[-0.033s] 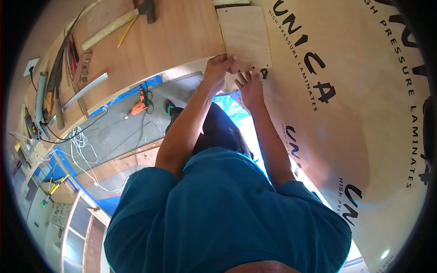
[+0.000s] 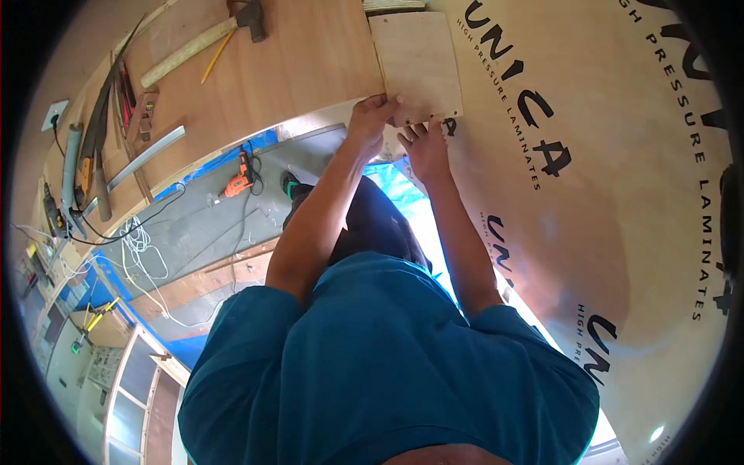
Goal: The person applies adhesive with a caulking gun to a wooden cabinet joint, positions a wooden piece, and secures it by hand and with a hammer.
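Note:
A small rectangular plywood piece (image 2: 421, 62) with dark holes along its near edge lies between a wooden worktop (image 2: 310, 58) and a large printed laminate sheet (image 2: 620, 178). My left hand (image 2: 370, 122) is closed on its near left corner, thumb and fingers pinching the edge. Against the same near edge, further right, my right hand (image 2: 428, 151) rests with its fingers apart and touching the wood. What lies under the plywood piece is hidden.
On the worktop lie a hammer (image 2: 201, 48), a pencil (image 2: 218, 58), a handsaw (image 2: 97, 116), a metal strip (image 2: 147, 157) and a small block plane (image 2: 145, 115). An orange corded drill (image 2: 239, 180) and a coiled white cable (image 2: 138, 240) are below, on the left.
My right hand's fingers have shifted very slightly along the near edge. My left hand and the plywood piece stay in place.

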Demonstrator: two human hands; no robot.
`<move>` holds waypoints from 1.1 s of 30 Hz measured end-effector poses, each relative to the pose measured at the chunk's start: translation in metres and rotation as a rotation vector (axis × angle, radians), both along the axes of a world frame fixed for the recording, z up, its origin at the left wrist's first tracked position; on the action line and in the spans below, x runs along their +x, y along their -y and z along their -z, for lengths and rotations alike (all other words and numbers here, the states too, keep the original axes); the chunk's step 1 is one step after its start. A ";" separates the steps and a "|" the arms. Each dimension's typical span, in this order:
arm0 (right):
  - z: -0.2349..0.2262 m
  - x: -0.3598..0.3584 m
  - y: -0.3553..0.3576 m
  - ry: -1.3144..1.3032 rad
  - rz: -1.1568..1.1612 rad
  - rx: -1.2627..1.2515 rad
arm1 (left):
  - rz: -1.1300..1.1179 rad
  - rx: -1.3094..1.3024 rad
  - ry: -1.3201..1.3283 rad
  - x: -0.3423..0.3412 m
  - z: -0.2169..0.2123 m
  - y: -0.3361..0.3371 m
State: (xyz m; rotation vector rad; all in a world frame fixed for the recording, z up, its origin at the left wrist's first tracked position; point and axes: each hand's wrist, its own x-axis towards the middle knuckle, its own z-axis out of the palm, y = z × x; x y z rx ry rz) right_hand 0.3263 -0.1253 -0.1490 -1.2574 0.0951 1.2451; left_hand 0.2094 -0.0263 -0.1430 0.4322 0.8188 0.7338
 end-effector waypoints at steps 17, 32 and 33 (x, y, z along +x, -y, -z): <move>-0.013 -0.017 -0.080 0.099 0.109 -0.045 | 0.097 0.288 -0.454 -0.023 -0.020 0.016; 0.012 -0.003 -0.106 0.026 0.086 -0.164 | 0.377 0.605 -0.793 -0.149 -0.039 0.011; 0.013 -0.004 -0.107 0.045 0.120 -0.165 | 0.258 0.670 -0.829 -0.130 -0.056 0.000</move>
